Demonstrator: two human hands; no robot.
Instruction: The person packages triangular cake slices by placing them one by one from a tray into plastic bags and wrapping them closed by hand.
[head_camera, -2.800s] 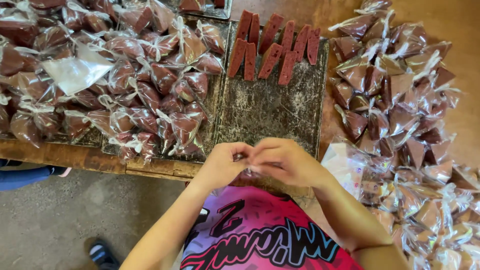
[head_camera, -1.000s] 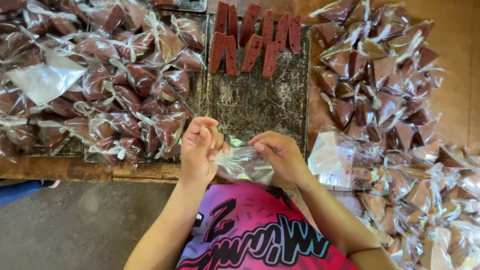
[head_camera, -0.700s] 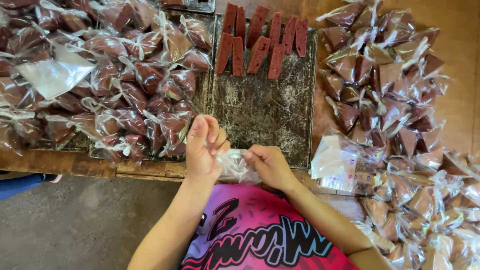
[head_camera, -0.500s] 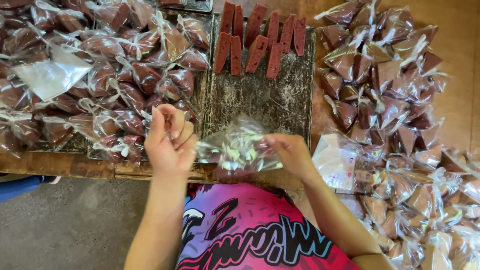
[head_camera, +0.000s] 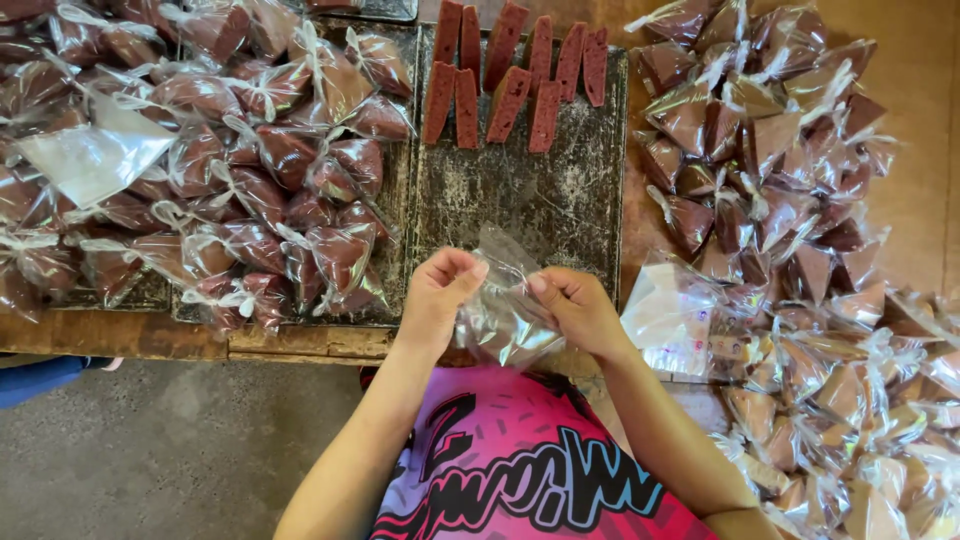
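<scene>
Head view: clear plastic bag (head_camera: 505, 315) pinched between left hand (head_camera: 440, 295) and right hand (head_camera: 575, 308).

Nine bare reddish-brown cake slices (head_camera: 515, 72) lie in two rows at the far end of one dark metal tray (head_camera: 530, 205): five in the far row, four in the near one. One empty clear plastic bag (head_camera: 505, 310) is held between two hands, the left hand (head_camera: 437, 293) and the right hand (head_camera: 575, 308). Two heaps of bagged slices, one left (head_camera: 250, 160) and one right (head_camera: 790, 180), are too crowded to count; one flat stack of empty bags (head_camera: 680, 315) lies right.
</scene>
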